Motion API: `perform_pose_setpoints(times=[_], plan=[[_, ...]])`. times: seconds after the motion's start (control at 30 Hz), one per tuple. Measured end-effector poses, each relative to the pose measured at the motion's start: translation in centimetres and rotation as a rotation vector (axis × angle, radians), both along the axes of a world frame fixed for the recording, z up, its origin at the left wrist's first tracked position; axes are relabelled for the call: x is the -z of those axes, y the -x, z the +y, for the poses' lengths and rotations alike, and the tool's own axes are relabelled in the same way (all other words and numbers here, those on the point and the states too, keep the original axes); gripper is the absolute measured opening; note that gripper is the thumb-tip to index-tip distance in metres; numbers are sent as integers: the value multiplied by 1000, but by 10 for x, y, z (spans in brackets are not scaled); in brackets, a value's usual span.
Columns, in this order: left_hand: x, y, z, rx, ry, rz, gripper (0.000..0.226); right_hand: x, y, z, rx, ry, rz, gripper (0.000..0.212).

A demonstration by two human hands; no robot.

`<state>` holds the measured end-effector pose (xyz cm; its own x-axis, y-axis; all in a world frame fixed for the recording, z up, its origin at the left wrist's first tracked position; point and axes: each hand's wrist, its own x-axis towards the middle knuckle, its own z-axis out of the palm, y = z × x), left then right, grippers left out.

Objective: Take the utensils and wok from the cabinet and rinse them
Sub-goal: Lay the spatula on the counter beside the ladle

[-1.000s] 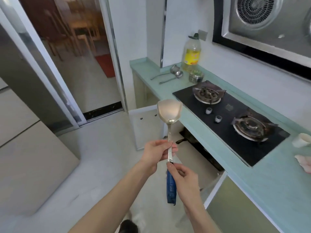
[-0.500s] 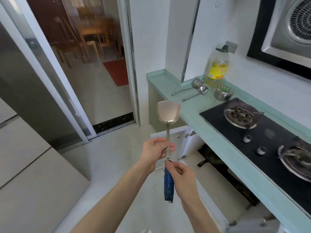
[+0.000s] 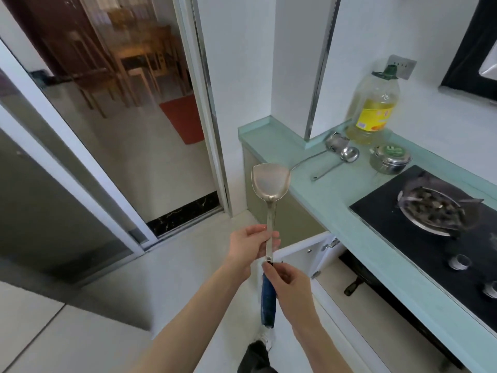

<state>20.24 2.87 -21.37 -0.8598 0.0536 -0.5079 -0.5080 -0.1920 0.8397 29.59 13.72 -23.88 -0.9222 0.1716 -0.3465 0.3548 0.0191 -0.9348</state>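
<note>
Both hands are holding the wok spatula (image 3: 271, 184) upright: left hand (image 3: 248, 244) gripping the metal shaft, right hand (image 3: 286, 282) pinching the blue handle. The wok (image 3: 360, 278) is waiting in the open cabinet (image 3: 301, 257), right of the hands. Next, I think, is carrying the spatula to a sink, not visible here.

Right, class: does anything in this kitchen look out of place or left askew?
Little stands out. The cabinet door under the counter hangs open, and two ladles lie loose on the counter. Both hands hold the spatula upright.

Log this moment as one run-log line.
spatula upright | left hand on shaft | right hand on blue handle | wok in cabinet
</note>
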Motion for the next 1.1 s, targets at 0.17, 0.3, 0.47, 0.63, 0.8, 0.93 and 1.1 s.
perform_pose_setpoints(times=[0.17,0.3,0.47,0.63,0.8,0.93,1.1], plan=[[4,90,2,56,46,-68,28,2,84,-4,14,-16,-8,22],[9,153,8,101,81,-102,23,10,148,-3,50,-16,-37,22],[17,218,15,142,95,-131,24,17,212,0,84,-8,-82,19],[24,286,23,196,80,-118,17,24,272,5,137,-46,-79,19],[41,365,31,273,58,-166,18,37,334,4,253,-94,-85,22],[53,420,43,341,67,-201,16,49,380,-3,363,-158,-109,28],[59,470,55,450,45,-219,11,56,424,-14,522,-161,-154,25]])
